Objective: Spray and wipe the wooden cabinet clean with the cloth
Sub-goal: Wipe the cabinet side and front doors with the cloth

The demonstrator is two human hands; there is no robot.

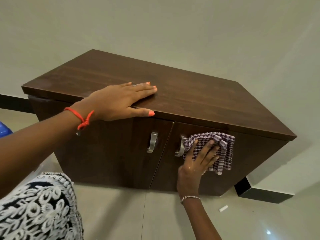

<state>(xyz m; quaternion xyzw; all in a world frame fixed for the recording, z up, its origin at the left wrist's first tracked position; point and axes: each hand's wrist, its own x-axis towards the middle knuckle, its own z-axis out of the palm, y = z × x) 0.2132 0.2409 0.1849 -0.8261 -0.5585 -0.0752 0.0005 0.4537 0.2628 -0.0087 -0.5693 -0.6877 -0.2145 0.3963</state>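
Note:
A low dark-brown wooden cabinet [199, 101] with two doors and two metal handles stands against a pale wall. My left hand [121, 99] lies flat on the front edge of its top, fingers spread, thumb over the edge. My right hand [197, 163] presses a purple-and-white checked cloth [218, 149] against the right door, just right of that door's handle [180, 148]. The left door's handle [152, 142] is uncovered. No spray bottle is in view.
Glossy light floor tiles [155, 213] lie in front of the cabinet, with a small white scrap [223, 209] on them. A dark skirting [263, 194] runs along the wall at right. A blue object [4, 130] shows at the left edge. My patterned clothing [38, 208] fills the lower left.

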